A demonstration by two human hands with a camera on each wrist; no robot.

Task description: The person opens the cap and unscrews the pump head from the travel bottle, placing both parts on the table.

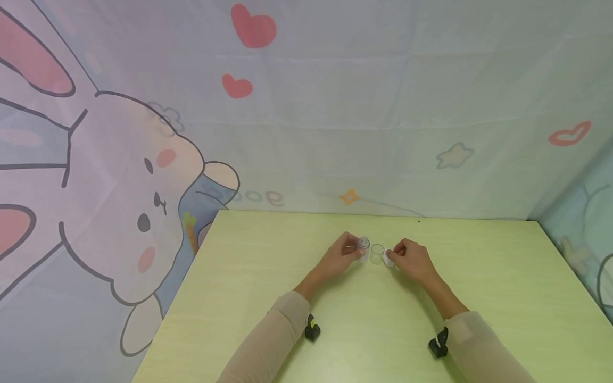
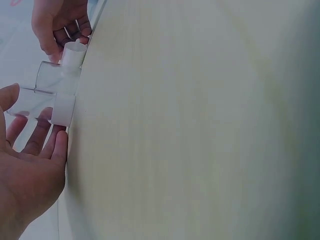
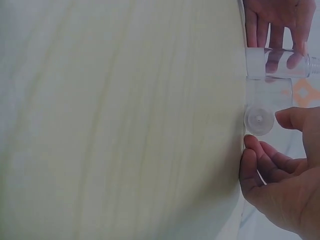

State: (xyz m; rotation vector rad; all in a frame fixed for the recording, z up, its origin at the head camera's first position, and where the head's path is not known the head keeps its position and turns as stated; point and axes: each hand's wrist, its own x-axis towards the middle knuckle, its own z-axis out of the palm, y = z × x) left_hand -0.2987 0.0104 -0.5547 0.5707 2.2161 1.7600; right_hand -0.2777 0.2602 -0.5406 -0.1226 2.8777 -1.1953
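My left hand (image 1: 341, 256) holds an upright clear bottle (image 1: 364, 243) with a white base (image 2: 63, 110), its thumb on one side and fingers on the other. Right beside the bottle stands a clear cylindrical cap (image 1: 377, 254), its round rim upward in the head view. On the cap's other side is a short white cylindrical piece (image 3: 259, 121) with a small central nub. My right hand (image 1: 414, 260) has its thumb and curled fingertips around this white piece; the head view shows the thumb against it. All three parts stand in a close row.
The pale yellow table (image 1: 373, 330) extends around the hands. A patterned cloth (image 1: 335, 133) hangs behind its back edge. Black wrist devices sit by the left sleeve (image 1: 312, 330) and the right sleeve (image 1: 438, 344).
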